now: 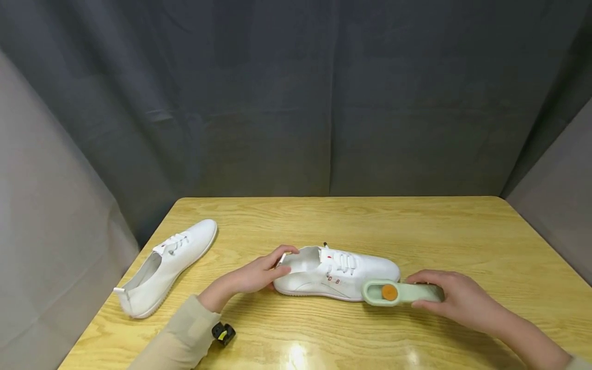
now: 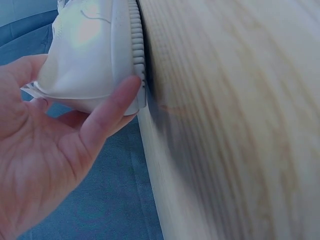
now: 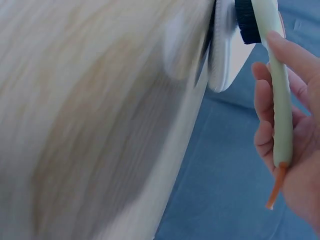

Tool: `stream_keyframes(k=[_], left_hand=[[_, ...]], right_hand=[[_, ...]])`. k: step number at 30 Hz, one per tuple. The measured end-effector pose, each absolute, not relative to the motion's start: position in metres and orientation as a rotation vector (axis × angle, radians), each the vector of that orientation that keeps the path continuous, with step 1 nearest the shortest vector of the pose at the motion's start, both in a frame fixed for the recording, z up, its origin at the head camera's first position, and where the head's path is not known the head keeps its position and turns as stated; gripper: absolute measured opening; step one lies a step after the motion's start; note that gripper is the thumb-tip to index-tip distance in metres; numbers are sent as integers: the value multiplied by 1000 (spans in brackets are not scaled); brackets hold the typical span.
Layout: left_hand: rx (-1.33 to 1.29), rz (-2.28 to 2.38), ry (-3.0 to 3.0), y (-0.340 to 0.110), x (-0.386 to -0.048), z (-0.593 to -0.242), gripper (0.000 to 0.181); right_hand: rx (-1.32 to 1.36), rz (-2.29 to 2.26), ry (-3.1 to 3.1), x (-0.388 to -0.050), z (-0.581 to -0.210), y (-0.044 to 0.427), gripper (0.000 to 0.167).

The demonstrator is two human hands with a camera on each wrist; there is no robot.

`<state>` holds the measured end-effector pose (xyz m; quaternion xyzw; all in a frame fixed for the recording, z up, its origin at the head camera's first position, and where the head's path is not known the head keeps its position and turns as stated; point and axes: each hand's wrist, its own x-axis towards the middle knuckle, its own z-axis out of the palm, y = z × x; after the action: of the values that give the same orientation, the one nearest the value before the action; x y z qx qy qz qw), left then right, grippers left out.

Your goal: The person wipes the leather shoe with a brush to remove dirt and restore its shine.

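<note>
A white lace-up shoe lies on the table, its toe pointing right in the head view. My left hand grips it by the heel, with fingers round the back in the left wrist view. In my right hand is a pale green shoe brush with an orange round part, held by its handle. The brush head lies against the near side of the toe. Dark bristles face the shoe in the right wrist view, and an orange cord hangs from the handle end.
A second white shoe stands at the table's left edge. Wood grain covers the table, and dark curtain hangs behind it. A small black device sits by the left sleeve.
</note>
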<state>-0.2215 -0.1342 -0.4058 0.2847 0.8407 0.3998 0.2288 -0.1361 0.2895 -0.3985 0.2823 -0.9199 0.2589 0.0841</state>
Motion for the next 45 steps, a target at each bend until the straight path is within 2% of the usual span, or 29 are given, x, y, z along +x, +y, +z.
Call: stream_keyframes(k=[14, 17, 24, 27, 38, 45], left_hand=[[776, 1126, 2286, -134, -220, -404, 39], [775, 1129, 2281, -134, -219, -404, 39], [763, 1132, 2287, -134, -219, -404, 39], [761, 1132, 2285, -134, -219, -404, 38], [786, 1119, 2279, -135, -222, -405, 39], [784, 1127, 2277, -135, -220, -404, 38]], right_hand=[[471, 667, -2758, -142, -404, 359, 33], [476, 704, -2750, -141, -402, 352, 34], [748, 770, -2733, -136, -397, 311, 36], [785, 740, -2746, -134, -398, 307, 37], [480, 701, -2788, -144, -404, 359, 33], [501, 815, -2787, -151, -392, 332, 35]])
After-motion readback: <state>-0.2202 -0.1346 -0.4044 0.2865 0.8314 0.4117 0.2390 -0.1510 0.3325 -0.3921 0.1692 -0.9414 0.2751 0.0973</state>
